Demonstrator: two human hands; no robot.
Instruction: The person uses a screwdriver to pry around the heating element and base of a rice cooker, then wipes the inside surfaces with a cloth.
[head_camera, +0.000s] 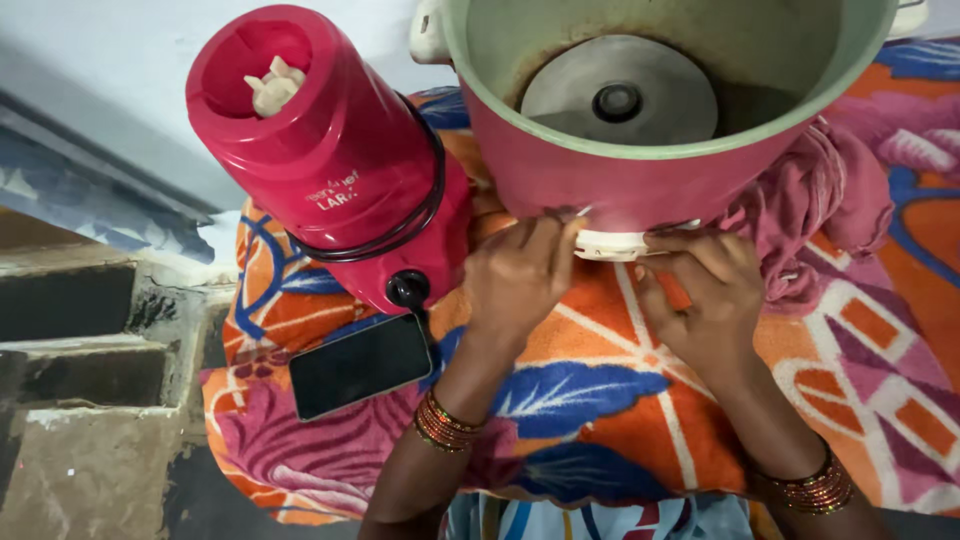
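Rice cooker body (640, 180) tilted, white front panel (620, 243) facing down: left hand (520, 275) pinches a thin metal tool (577, 214) against it, right hand (705, 295) fingers curled bracing the panel's other end.

We see 1 dark, blank phone screen (361, 364), rectangular, lying on the patterned cloth (600, 400); the red mixer base (340, 160) bears a small white label (335, 190).

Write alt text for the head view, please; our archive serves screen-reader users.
Two bare hands, left hand and right hand, touch the white base edge of a pink electric cooker with its pot removed, on a patterned cloth. A red mixer base and a dark phone lie to the left.
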